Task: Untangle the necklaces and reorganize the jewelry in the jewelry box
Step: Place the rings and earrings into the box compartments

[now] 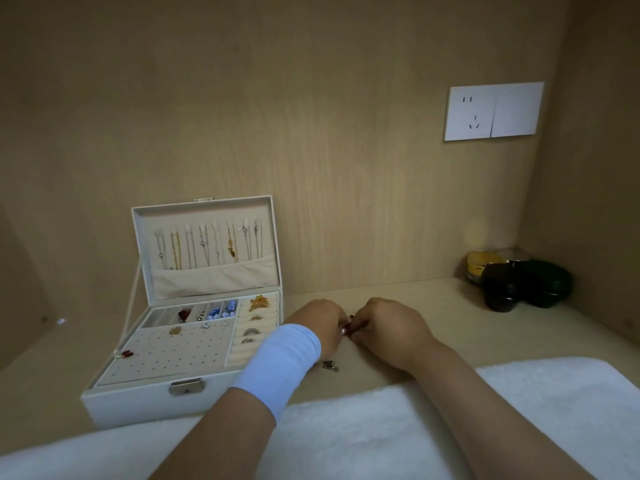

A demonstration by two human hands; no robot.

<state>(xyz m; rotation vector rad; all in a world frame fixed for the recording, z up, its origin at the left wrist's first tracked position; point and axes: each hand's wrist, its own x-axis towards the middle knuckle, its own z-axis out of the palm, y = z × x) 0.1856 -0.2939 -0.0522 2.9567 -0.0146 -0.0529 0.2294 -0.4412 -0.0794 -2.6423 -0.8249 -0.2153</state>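
A white jewelry box [138, 403] stands open at the left of the wooden shelf. Several necklaces [207, 245] hang on hooks inside its raised lid. Its tray holds earrings, rings and a gold brooch [259, 302]. Right of the box, my left hand [320, 323], with a white wristband, and my right hand [388, 327] meet above the shelf. Both pinch a small red and pearl jewelry piece [347, 329] between their fingertips. Most of the piece is hidden by the fingers. A small dark metal piece [330, 366] lies on the shelf below my left hand.
Dark round jars [519, 282] and a yellow-lidded one [479, 259] sit in the back right corner. A white wall socket [493, 110] is on the back panel. A white fluffy towel [381, 431] covers the near edge.
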